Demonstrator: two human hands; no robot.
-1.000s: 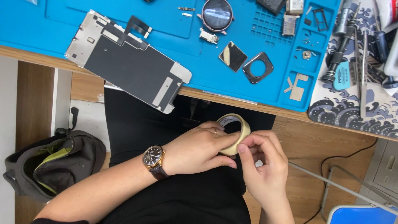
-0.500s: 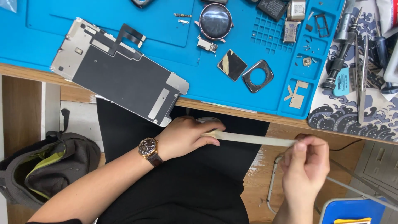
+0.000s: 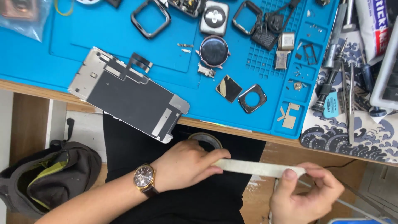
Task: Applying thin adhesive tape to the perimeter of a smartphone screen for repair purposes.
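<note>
My left hand (image 3: 186, 164), with a brown wristwatch (image 3: 144, 178) on the wrist, grips a roll of pale tape (image 3: 204, 139) below the table edge, over my black-clad lap. A strip of tape (image 3: 257, 167) runs from the roll to the right. My right hand (image 3: 304, 193) pinches the free end of that strip between thumb and fingers. Both hands are held below the blue work mat (image 3: 103, 37).
A phone back plate (image 3: 126, 94) overhangs the mat's front edge. On the mat lie a round watch body (image 3: 214, 51), square watch frames (image 3: 252, 98) and small parts. Tools (image 3: 346, 91) lie on a wave-patterned mat at right. A grey bag (image 3: 45, 176) sits on the floor at left.
The tape went from a roll held between both hands to a long strip pulled out to the right. The view has shifted down and closer.
</note>
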